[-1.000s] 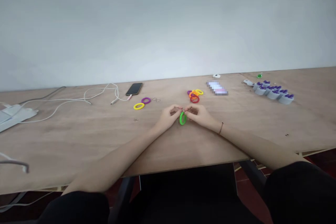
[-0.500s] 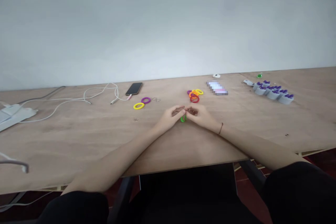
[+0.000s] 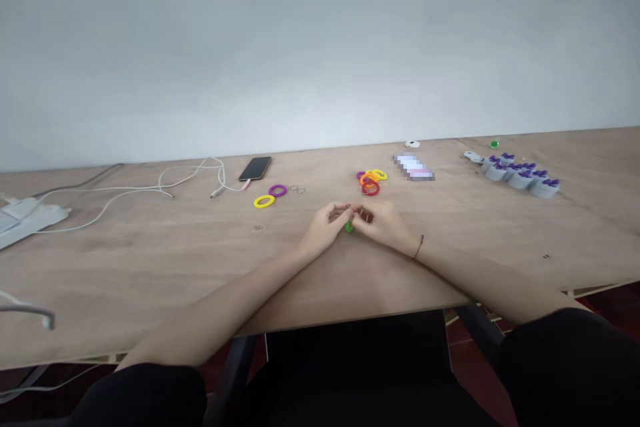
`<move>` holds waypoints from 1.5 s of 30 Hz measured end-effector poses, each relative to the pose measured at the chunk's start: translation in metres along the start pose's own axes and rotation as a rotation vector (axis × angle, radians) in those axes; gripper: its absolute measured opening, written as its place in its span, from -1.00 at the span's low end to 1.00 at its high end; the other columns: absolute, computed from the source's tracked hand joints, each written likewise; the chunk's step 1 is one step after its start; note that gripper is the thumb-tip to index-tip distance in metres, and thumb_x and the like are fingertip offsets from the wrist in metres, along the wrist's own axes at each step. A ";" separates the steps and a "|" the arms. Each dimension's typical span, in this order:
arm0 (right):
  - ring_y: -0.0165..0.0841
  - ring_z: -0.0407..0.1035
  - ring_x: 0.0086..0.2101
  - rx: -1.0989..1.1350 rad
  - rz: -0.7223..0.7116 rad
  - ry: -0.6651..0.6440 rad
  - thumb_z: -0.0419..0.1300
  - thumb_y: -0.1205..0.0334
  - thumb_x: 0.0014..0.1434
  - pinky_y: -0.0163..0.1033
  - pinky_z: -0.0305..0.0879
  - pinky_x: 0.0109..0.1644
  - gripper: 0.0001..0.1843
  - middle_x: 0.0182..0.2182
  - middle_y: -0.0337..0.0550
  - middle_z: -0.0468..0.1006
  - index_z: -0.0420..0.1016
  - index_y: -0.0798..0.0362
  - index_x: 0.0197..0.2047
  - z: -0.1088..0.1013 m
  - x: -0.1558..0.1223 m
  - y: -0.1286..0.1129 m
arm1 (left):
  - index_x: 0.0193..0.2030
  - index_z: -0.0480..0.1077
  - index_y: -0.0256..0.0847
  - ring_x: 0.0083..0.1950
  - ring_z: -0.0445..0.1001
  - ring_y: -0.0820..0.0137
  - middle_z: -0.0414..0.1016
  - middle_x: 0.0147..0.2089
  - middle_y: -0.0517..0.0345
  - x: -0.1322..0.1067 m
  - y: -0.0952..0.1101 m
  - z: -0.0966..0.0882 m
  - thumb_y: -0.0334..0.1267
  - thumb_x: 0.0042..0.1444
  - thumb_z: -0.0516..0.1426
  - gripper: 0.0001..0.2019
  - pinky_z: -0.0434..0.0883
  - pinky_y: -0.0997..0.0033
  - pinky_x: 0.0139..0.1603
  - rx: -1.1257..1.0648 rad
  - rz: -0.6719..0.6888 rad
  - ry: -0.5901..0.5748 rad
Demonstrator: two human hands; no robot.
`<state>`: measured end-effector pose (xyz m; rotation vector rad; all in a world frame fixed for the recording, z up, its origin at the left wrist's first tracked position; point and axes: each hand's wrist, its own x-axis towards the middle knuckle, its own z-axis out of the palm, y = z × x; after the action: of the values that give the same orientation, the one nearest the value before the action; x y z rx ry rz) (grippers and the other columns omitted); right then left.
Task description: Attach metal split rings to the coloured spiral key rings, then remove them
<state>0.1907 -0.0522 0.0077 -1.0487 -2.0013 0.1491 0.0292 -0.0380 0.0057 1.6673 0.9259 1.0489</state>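
Note:
My left hand and my right hand meet at the middle of the wooden table, fingers pinched together. Between them a green spiral band shows only at its lower edge, the rest hidden by my fingers. Both hands seem to grip it. Just beyond my hands lies a pile of coloured spiral bands in red, orange, yellow and purple. To the left lie a yellow spiral band, a purple spiral band and small metal split rings.
A black smartphone lies near the back edge, joined to a white cable that runs left to a white flat object. At back right stand a pixelated object and several grey cups with purple tops.
The green spiral band has become mostly hidden as my fingers closed over it. My hands have drawn slightly closer together around it.

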 end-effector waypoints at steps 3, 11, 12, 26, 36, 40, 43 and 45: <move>-0.45 0.32 -0.53 -0.027 0.027 0.009 0.08 0.31 0.07 -0.37 0.15 -0.43 -0.90 -0.54 -0.24 0.48 0.42 0.08 -0.35 0.003 -0.002 -0.001 | -0.19 0.36 -0.25 -0.12 0.47 0.34 0.52 -0.15 0.06 0.000 -0.002 0.001 -0.14 0.09 0.09 -0.77 0.39 0.36 -0.09 0.027 0.038 0.008; -0.45 0.30 -0.55 -0.034 0.029 0.044 0.08 0.29 0.05 -0.37 0.12 -0.44 -0.93 -0.55 -0.24 0.46 0.37 0.08 -0.40 0.007 -0.004 -0.004 | -0.22 0.34 -0.25 -0.15 0.49 0.36 0.53 -0.20 0.11 -0.001 0.004 0.000 -0.27 0.07 0.06 -0.84 0.39 0.38 -0.10 0.159 0.077 0.023; -0.45 0.30 -0.55 -0.039 0.026 0.045 0.08 0.28 0.05 -0.37 0.12 -0.45 -0.93 -0.56 -0.23 0.45 0.36 0.08 -0.41 0.007 -0.004 -0.004 | -0.24 0.34 -0.24 -0.15 0.49 0.36 0.53 -0.21 0.12 -0.001 0.005 0.000 -0.29 0.06 0.05 -0.86 0.39 0.38 -0.10 0.184 0.074 0.032; -0.45 0.30 -0.49 -0.058 -0.103 -0.086 0.09 0.34 0.05 -0.37 0.12 -0.40 -0.87 -0.47 -0.23 0.47 0.40 0.07 -0.28 0.001 -0.002 -0.002 | -0.26 0.32 -0.26 -0.19 0.49 0.37 0.51 -0.25 0.13 0.001 -0.002 -0.003 -0.39 -0.04 0.03 -0.82 0.40 0.37 -0.12 0.204 0.091 0.076; -0.45 0.27 -0.50 -0.129 -0.203 -0.055 0.04 0.36 0.11 -0.35 0.07 -0.41 -0.88 -0.48 -0.22 0.46 0.39 0.06 -0.31 0.003 -0.004 0.003 | -0.14 0.30 -0.22 -0.14 0.44 0.37 0.48 -0.20 0.14 -0.003 0.011 -0.005 -0.36 0.00 0.03 -0.76 0.34 0.36 -0.06 0.415 0.115 0.092; -0.42 0.27 -0.47 -0.216 -0.237 -0.050 0.01 0.31 0.17 -0.33 0.04 -0.41 -0.85 -0.45 -0.18 0.46 0.39 0.06 -0.28 0.004 -0.004 0.007 | -0.33 0.32 -0.22 -0.34 0.36 0.43 0.42 -0.37 0.21 -0.002 0.015 -0.007 -0.33 0.00 0.05 -0.91 0.29 0.44 -0.27 0.618 0.188 0.121; -0.42 0.24 -0.50 -0.214 -0.208 -0.084 -0.01 0.30 0.18 -0.32 0.01 -0.43 -0.83 -0.48 -0.18 0.44 0.40 0.06 -0.30 0.003 -0.004 0.005 | -0.38 0.32 -0.22 -0.44 0.29 0.47 0.35 -0.47 0.25 -0.003 0.017 -0.009 -0.32 0.05 0.00 -0.90 0.24 0.49 -0.37 0.656 0.220 0.072; -0.44 0.21 -0.55 -0.133 -0.141 -0.113 0.01 0.26 0.18 -0.32 0.00 -0.44 -0.83 -0.55 -0.23 0.40 0.41 0.05 -0.30 0.000 -0.002 0.004 | -0.38 0.32 -0.22 -0.46 0.28 0.48 0.33 -0.50 0.26 -0.003 0.017 -0.009 -0.30 0.06 0.00 -0.90 0.22 0.50 -0.38 0.651 0.208 0.070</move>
<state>0.1935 -0.0511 0.0049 -0.9959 -2.2045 -0.0006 0.0218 -0.0423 0.0234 2.3117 1.2477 1.0044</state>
